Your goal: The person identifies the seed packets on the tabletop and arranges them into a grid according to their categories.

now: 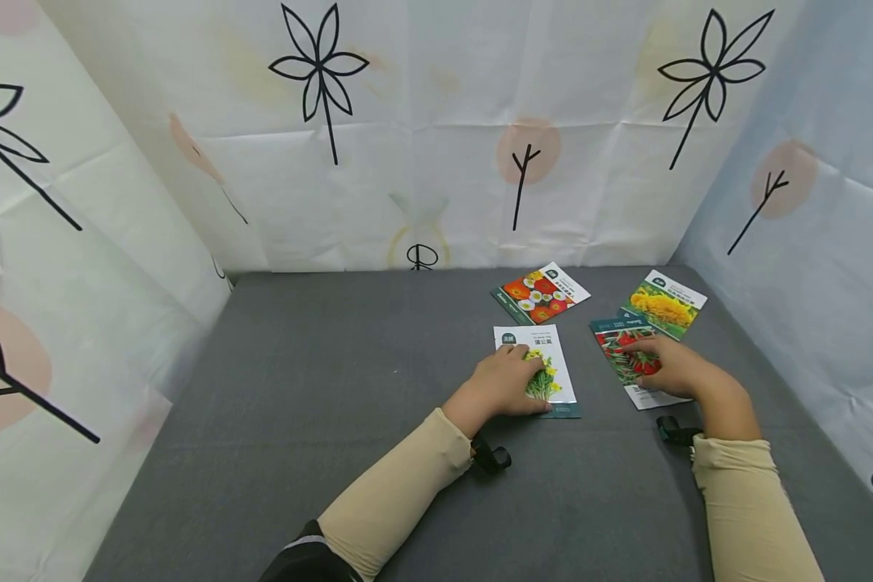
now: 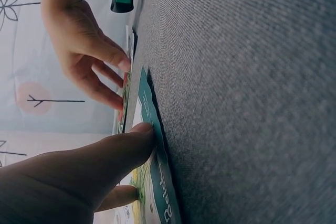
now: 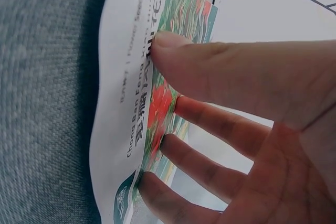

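My left hand (image 1: 502, 381) rests on a white seed packet (image 1: 505, 332) with yellow flowers and a teal band. In the left wrist view, its thumb (image 2: 137, 135) presses near the packet's teal edge. My right hand (image 1: 676, 372) touches a seed packet with red flowers (image 1: 621, 361), its fingers spread apart. The right wrist view shows the thumb (image 3: 173, 59) and several fingertips on the face of that packet (image 3: 121, 103), close to its white printed end. Both packets lie on the table, and the hands partly cover them.
A packet with orange and white flowers (image 1: 541, 296) lies behind the left hand's packet. Another with yellow flowers (image 1: 662, 305) lies behind the red one, touching or overlapped by it. The grey table (image 1: 298, 388) is bordered by pale printed cloth (image 1: 436, 105) at the back and sides.
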A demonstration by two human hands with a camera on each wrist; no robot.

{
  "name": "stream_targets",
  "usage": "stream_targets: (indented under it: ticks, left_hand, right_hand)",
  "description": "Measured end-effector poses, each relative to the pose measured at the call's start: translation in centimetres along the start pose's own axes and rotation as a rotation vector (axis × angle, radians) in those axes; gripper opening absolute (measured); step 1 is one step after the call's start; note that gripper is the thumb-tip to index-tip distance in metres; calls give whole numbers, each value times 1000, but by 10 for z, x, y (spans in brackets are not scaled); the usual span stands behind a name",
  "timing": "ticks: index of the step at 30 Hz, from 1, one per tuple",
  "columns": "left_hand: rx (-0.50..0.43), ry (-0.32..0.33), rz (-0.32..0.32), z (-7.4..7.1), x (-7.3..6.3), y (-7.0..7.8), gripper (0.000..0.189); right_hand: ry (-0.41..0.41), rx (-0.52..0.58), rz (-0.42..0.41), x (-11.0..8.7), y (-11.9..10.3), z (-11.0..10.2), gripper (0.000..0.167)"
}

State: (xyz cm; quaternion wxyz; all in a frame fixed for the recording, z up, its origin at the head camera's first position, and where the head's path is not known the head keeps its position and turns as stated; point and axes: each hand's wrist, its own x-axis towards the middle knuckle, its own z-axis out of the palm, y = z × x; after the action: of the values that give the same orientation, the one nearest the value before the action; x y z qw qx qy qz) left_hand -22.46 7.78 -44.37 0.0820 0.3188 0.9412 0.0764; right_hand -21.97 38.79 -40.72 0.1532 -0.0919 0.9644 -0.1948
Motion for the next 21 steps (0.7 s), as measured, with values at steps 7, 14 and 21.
stream_targets:
  ticks: [7, 14, 21]
  left_hand:
    - [-11, -1, -8, -1, -2, -3, 72]
    - [-32, -7, -9, -3, -4, -5, 71]
    - [-37, -9, -18, -5, -8, -6, 70]
  right_hand:
    - [-7, 0, 22, 1, 0, 1, 60]
    - [-15, 1, 25, 1, 0, 0, 61]
    - [-15, 6, 16, 0, -1, 0, 61]
